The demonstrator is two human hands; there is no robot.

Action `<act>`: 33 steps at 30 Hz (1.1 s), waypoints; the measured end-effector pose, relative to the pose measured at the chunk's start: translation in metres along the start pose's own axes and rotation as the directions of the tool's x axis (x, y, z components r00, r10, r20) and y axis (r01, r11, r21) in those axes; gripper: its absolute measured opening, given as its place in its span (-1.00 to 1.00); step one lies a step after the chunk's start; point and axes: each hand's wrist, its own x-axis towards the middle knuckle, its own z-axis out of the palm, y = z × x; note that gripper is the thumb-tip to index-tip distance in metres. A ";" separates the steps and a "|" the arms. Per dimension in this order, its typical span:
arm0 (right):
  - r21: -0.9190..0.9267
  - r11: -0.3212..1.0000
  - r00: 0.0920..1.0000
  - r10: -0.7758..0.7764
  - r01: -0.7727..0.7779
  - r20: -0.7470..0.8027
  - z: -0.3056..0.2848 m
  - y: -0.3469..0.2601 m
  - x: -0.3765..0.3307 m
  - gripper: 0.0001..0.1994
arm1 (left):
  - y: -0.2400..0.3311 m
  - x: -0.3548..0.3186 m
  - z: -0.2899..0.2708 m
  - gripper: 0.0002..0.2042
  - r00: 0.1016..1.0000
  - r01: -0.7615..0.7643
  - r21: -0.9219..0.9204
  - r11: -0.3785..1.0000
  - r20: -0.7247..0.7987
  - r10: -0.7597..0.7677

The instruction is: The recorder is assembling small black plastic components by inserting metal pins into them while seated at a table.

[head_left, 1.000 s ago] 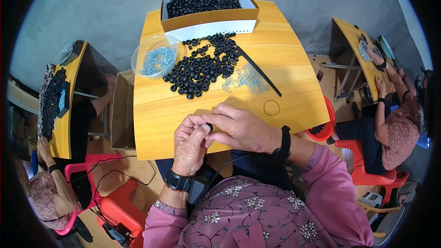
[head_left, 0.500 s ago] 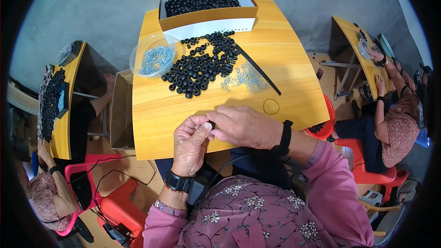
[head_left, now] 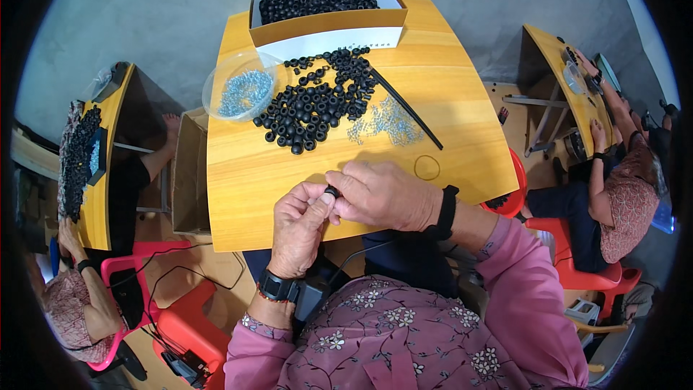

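Note:
Over the table's near edge, my left hand (head_left: 298,225) pinches a small round black part (head_left: 332,191) between thumb and fingers. My right hand (head_left: 386,198) meets it from the right, its fingertips closed on the same part and hiding most of it. Beyond my hands lies a pile of black round parts with holes (head_left: 299,112), with smaller black pieces (head_left: 350,68) behind. To their right are scattered small clear pieces (head_left: 386,123) and a thin black rod (head_left: 408,110). A clear round tub (head_left: 211,94) of small bluish clear pieces stands at the left.
A cardboard box (head_left: 328,25) full of black parts stands at the table's (head_left: 462,101) far edge. A rubber band (head_left: 426,167) lies at the right. A red basin (head_left: 517,188) sits below the right edge. Other people work at tables on the left (head_left: 101,209) and right (head_left: 570,94).
My hands stay nearly in place, with only a slight shift of the fingers around the black part. At the right table, the other person's far arm has reached further out.

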 end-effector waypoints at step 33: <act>0.008 0.960 0.959 0.280 -0.281 0.038 -0.007 0.016 -0.028 -0.80 | 0.027 0.001 -0.019 -0.85 0.892 -0.415 -0.053 0.908 -0.222 0.394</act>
